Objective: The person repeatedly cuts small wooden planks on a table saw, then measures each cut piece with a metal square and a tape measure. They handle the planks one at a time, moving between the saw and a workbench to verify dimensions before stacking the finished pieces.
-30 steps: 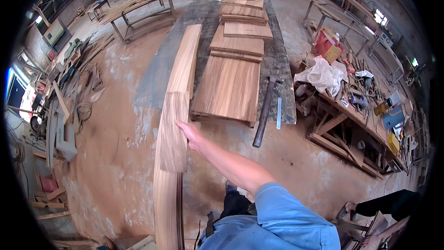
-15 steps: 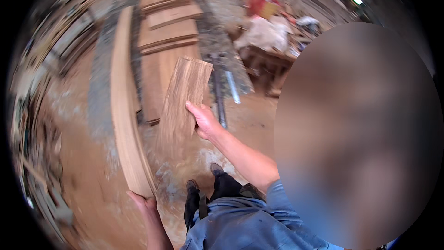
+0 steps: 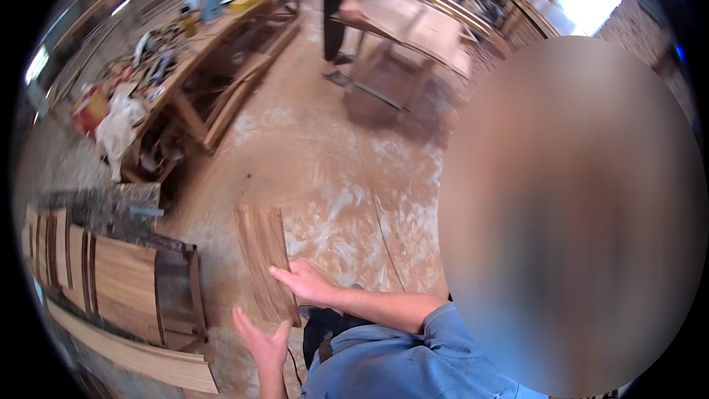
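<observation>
The right hand (image 3: 304, 281) has its grip closed on the right edge of a short wooden board (image 3: 260, 255), tilted above the floor (image 3: 332, 199). The left hand (image 3: 264, 341), its grip spread wide, is just beside the board's lower end; long planks (image 3: 140, 351) lie to the left.

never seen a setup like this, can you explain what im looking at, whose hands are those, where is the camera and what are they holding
No machine here: these are a person's own bare hands. The camera sits on their head, looking down; its wide lens bends straight edges.

The right hand grips a wooden board. The left hand is open near its lower end.

At lower left, more boards lie on a dark surface. Beyond, a cluttered workbench holds a blue container and a yellow box. Another person stands at a table farther off. A blurred patch hides the right side.
</observation>
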Available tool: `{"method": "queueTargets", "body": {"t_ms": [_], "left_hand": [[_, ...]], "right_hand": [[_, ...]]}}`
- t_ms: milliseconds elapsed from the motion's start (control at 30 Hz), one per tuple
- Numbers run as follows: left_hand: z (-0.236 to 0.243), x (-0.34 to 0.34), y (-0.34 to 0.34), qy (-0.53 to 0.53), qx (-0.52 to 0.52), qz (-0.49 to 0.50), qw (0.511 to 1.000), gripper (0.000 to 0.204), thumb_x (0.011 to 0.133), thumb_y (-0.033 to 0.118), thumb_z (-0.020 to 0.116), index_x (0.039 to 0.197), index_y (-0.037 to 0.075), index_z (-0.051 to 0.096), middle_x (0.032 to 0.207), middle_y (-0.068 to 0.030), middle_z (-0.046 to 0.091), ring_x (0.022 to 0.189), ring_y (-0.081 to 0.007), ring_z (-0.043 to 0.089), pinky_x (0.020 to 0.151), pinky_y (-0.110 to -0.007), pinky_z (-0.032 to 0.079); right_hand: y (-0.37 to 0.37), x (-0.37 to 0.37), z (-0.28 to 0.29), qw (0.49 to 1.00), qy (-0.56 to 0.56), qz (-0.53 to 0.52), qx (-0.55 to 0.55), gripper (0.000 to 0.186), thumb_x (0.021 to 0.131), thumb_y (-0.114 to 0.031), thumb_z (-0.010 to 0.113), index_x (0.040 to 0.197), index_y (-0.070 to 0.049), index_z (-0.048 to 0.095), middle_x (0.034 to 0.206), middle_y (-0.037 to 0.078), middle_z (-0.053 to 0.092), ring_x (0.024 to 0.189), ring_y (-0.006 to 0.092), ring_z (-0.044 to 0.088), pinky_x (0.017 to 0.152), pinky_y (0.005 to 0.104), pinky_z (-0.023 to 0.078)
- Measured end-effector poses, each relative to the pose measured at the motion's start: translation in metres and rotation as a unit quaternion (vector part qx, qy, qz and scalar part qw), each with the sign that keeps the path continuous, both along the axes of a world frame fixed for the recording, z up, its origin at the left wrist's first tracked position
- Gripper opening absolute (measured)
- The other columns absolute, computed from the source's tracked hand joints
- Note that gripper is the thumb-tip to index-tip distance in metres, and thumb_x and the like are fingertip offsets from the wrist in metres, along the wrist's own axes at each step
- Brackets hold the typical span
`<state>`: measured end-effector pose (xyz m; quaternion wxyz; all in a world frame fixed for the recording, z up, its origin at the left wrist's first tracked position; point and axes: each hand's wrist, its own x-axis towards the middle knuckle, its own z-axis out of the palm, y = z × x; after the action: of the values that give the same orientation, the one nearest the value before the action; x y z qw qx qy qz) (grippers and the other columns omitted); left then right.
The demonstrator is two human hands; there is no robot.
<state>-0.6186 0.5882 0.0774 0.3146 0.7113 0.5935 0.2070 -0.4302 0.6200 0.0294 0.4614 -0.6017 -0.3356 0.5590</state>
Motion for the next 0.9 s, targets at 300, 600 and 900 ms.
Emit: {"method": "queueTargets", "body": {"t_ms": [300, 600, 900], "left_hand": [[-0.016, 0.125, -0.092, 0.023, 0.166, -0.35, 0.922, 0.09, 0.071, 0.024, 0.078, 0.141, -0.009, 0.034, 0.141, -0.0375, 0.033, 0.128, -0.0539, 0.036, 0.106, -0.058, 0.031], [0.028, 0.244, -0.279, -0.034, 0.209, -0.601, 0.771, 0.083, 0.07, 0.024, 0.078, 0.142, 0.002, 0.043, 0.142, -0.032, 0.037, 0.13, -0.0477, 0.036, 0.108, -0.054, 0.031], [0.004, 0.411, -0.477, -0.048, 0.249, -0.769, 0.587, 0.075, 0.063, 0.029, 0.08, 0.13, 0.007, 0.054, 0.132, -0.0302, 0.045, 0.12, -0.0457, 0.043, 0.103, -0.052, 0.037]], "right_hand": [[-0.202, 0.069, 0.053, 0.962, 0.051, -0.263, -0.055, 0.041, 0.098, -0.034, 0.057, 0.096, 0.005, 0.068, 0.079, 0.004, 0.066, 0.074, 0.0106, 0.06, 0.067, 0.0299, 0.05], [-0.467, 0.131, 0.061, 0.859, 0.139, -0.488, 0.068, 0.038, 0.1, -0.033, 0.052, 0.106, 0.003, 0.064, 0.09, 0.005, 0.064, 0.079, 0.0118, 0.06, 0.067, 0.0295, 0.051], [-0.719, 0.098, 0.03, 0.629, 0.163, -0.759, 0.033, 0.035, 0.102, -0.03, 0.049, 0.116, 0.0, 0.059, 0.097, 0.007, 0.068, 0.081, 0.0138, 0.065, 0.067, 0.028, 0.054]]}}
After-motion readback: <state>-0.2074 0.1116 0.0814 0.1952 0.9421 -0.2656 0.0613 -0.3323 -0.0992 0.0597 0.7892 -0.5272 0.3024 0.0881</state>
